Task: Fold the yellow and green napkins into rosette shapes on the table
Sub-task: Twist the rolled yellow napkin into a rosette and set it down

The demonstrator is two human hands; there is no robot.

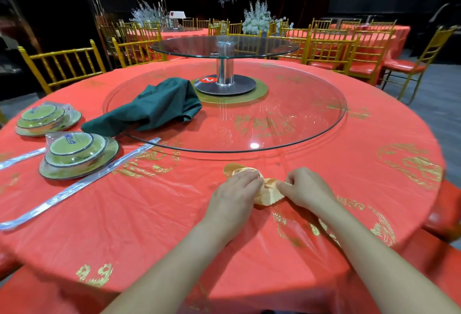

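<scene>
Yellow napkin (270, 192), bunched into a small, partly folded wad, lay on the red table (162, 226) near its front edge, held between two bare hands. The left hand (234, 189) lay on top of the wad's left part, fingers curled down over the cloth and holding it. The right hand (306, 187) pinched the wad's right edge between thumb and curled fingers. A rounded loop of the yellow cloth showed just beyond the left fingers. Both forearms reached in from the lower edge of the view.

Gold patterns were printed on the red cover. Farther back, a large round glass turntable (299, 119) sat on the table's middle. A metal post (225, 69) rose from its centre and carried a smaller glass disc (224, 45). A red tag (209, 80) with a white 2 lay at the foot of the post.

The green napkin (154, 108) lay loose and crumpled on the left part of the turntable, one corner hanging over its rim onto the table, well apart from the hands.

To the left stood two dish sets, near (77, 155) and far (47, 119), each wrapped in clear plastic. Long silver strips (74, 189) lay flat beside the near set; what they held could not be told.

Gold chairs (62, 64) ringed the table, and beyond them stood more red tables and white flowers (257, 20) against a dark wall
</scene>
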